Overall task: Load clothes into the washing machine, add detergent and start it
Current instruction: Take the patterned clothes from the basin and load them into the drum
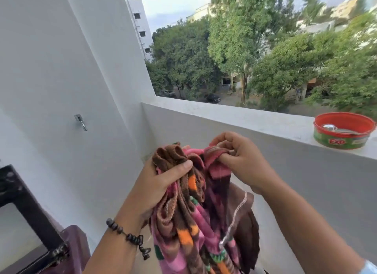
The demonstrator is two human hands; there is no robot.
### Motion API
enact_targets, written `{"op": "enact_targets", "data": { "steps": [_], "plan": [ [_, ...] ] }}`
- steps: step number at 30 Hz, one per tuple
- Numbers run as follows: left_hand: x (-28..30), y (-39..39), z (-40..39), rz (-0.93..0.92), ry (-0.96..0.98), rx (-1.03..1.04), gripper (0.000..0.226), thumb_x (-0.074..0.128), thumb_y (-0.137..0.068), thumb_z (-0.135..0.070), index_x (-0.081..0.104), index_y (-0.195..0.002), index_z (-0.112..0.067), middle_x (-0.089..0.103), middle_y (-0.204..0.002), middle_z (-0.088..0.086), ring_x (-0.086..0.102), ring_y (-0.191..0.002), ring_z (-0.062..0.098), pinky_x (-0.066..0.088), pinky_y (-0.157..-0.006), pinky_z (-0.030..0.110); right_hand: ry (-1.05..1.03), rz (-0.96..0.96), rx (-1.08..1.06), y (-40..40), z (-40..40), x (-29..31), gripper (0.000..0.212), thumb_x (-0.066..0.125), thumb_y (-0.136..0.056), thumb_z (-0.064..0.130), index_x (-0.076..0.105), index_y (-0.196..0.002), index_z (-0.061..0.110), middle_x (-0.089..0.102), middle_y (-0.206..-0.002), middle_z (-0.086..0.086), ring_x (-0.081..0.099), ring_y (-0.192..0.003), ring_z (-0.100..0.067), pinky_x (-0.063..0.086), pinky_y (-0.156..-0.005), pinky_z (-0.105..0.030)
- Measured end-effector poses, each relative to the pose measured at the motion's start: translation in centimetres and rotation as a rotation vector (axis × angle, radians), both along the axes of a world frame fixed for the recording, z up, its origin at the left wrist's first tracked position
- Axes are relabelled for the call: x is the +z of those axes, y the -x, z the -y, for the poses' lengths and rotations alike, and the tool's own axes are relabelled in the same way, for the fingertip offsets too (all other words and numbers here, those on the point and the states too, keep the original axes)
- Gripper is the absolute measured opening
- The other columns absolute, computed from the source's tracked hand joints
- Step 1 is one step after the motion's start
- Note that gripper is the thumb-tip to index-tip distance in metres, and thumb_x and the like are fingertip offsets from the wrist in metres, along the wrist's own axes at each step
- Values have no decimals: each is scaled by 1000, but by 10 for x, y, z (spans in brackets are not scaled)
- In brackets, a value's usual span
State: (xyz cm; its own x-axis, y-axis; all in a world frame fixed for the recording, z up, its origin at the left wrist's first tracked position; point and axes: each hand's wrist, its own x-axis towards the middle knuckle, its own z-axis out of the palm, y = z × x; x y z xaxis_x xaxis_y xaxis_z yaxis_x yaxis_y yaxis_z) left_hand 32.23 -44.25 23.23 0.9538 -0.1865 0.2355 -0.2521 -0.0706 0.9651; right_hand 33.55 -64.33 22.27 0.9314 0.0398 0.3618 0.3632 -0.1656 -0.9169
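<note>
In the head view, a bunched cloth [195,210], striped in pink, brown and orange, is held up in front of the balcony parapet [234,120], its gathered top at the hands and its length hanging down. The left hand [163,184] is wrapped round the gathered folds, and an upper edge is pinched by the right hand [238,157]. The fabric is judged soft, limp and light, likely to sag and slip if held by one edge only; a hold on the gathered bulk is best. No washing machine is clearly seen. A red tub [344,131] holding a spoon is seen on the parapet.
</note>
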Motion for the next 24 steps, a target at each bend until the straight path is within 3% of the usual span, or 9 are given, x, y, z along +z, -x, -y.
{"op": "enact_targets", "data": {
  "steps": [4, 6, 9, 11, 13, 17, 20, 21, 24],
  "plan": [
    [36, -4, 4, 58, -113, -72, 55, 85, -68, -22, 59, -114, -5, 69, -109, 20, 70, -102, 32, 57, -89, 43, -4, 118, 67, 0, -18, 42, 16, 64, -83, -4, 63, -85, 11, 61, -77, -6, 59, -63, -19, 48, -63, -39],
    [53, -8, 0, 103, -94, -24, 56, 84, -64, -18, 57, -112, -8, 69, -106, 17, 71, -98, 26, 58, -83, 36, -6, 122, 150, 6, -22, 60, 17, 61, -85, -8, 63, -94, 7, 64, -85, -9, 62, -71, -20, 54, -72, -43],
    [78, -13, -11, 150, -115, -16, 45, 85, -66, -9, 64, -106, -10, 74, -100, 10, 72, -92, 21, 58, -78, 28, 1, 71, 304, 19, -23, 83, 33, 57, -88, -12, 61, -115, 6, 69, -101, -9, 66, -87, -18, 56, -85, -34],
    [92, -16, -19, 172, -145, -33, 34, 84, -69, -7, 72, -99, -13, 75, -97, 11, 72, -92, 24, 58, -82, 34, 90, 81, 367, 25, -23, 94, 44, 54, -90, -12, 55, -125, 15, 70, -110, -3, 68, -95, -14, 55, -90, -29],
    [108, -16, -24, 231, -173, -19, 35, 83, -66, -16, 74, -100, -14, 75, -98, 13, 72, -95, 29, 55, -91, 46, 215, 144, 364, 30, -27, 104, 53, 57, -91, -4, 48, -132, 29, 67, -118, 7, 65, -100, -7, 53, -93, -30],
    [158, -8, -21, 369, -138, 82, 26, 83, -68, -18, 75, -93, -16, 76, -89, 10, 73, -87, 29, 54, -90, 55, 421, 308, 235, 48, -30, 129, 82, 78, -81, 33, 26, -141, 50, 45, -137, 23, 50, -121, 4, 50, -100, -35],
    [210, -2, -14, 481, 5, 149, 12, 84, -70, -10, 76, -79, -15, 76, -76, 8, 73, -75, 27, 57, -86, 50, 454, 402, 163, 57, -43, 156, 113, 85, -74, 35, 1, -149, 50, 26, -145, 30, 26, -131, 22, 28, -113, -13],
    [227, 4, -10, 509, 68, 162, 10, 83, -70, -9, 75, -74, -14, 75, -71, 5, 72, -70, 25, 57, -82, 45, 437, 449, 127, 57, -48, 168, 122, 87, -71, 33, -5, -150, 48, 22, -149, 28, 19, -136, 21, 22, -115, -13],
    [266, 23, -7, 575, 221, 174, 14, 85, -67, -13, 71, -68, -17, 72, -70, 4, 69, -71, 24, 54, -79, 40, 383, 581, -42, 55, -75, 201, 137, 88, -57, 51, -16, -148, 50, 15, -161, 12, 14, -149, -5, 22, -121, -41]
  ]
}}
